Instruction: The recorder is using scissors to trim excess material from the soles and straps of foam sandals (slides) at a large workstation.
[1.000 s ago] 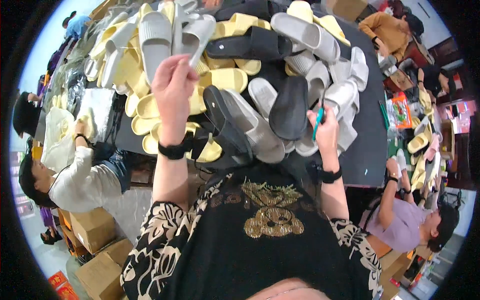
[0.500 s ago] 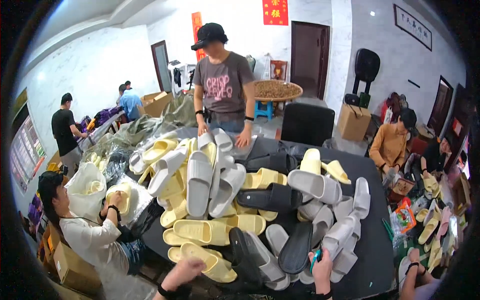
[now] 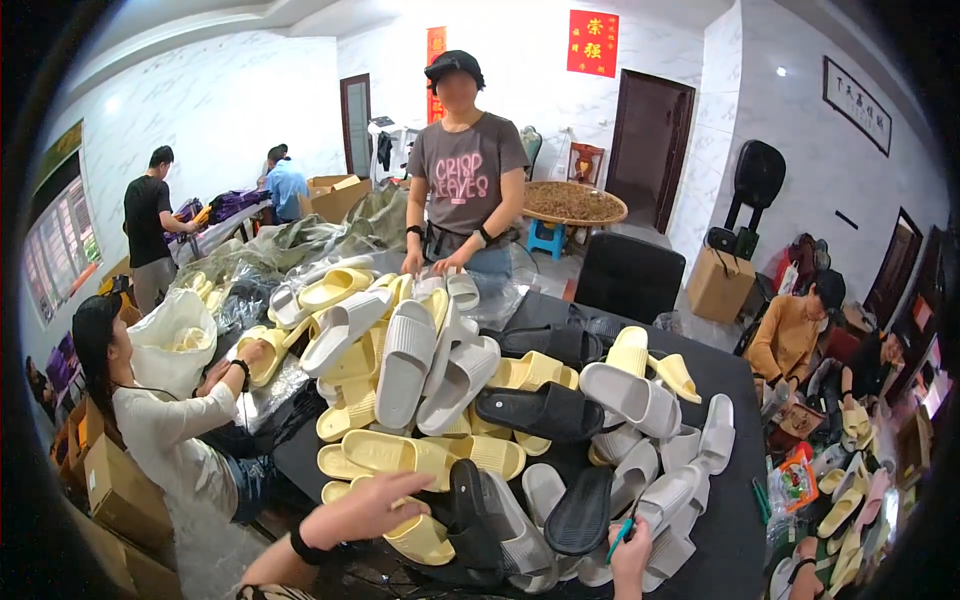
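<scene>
A heap of foam slippers in yellow, grey and black covers a black table. My left hand is at the near edge with its fingers spread and holds nothing. It hovers by a yellow slipper and a black slipper. My right hand sits low at the near edge, closed around a thin teal tool whose tip points up. Grey slippers lie just beyond it.
A person in a grey shirt stands across the table with both hands on slippers. Another person sits at the left by a white bag and cardboard boxes. More people sit at the right; a black chair stands behind the table.
The view has swung up from the pile to the room. My left hand has dropped from high over the slippers to the near edge. My right hand still grips the teal tool.
</scene>
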{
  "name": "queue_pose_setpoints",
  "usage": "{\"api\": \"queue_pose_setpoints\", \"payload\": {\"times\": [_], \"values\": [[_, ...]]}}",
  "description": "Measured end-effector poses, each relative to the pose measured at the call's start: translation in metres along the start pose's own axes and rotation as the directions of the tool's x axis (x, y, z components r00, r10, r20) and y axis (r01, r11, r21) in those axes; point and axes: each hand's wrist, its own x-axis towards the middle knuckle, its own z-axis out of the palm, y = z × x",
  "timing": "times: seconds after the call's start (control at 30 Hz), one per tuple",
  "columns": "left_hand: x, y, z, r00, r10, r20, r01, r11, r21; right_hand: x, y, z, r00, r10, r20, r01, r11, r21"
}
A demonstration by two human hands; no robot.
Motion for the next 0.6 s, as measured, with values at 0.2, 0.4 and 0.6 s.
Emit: {"api": "queue_pose_setpoints", "payload": {"times": [0.2,0.4,0.6], "values": [[0.018,0.082,-0.077,0.922,0.301,-0.244,-0.269,0.951,0.155,-0.016,0.002,0.003,0.995,-0.035,0.09,0.022,0.99,0.14],[0.02,0.128,-0.1,0.681,0.497,-0.537,-0.594,0.804,-0.009,-0.041,0.022,0.006,0.993,-0.101,0.053,0.098,0.993,0.065],[0.019,0.155,-0.103,0.314,0.713,-0.627,-0.788,0.564,0.246,-0.062,-0.007,0.009,0.991,-0.074,0.108,0.045,0.968,0.245]]}}
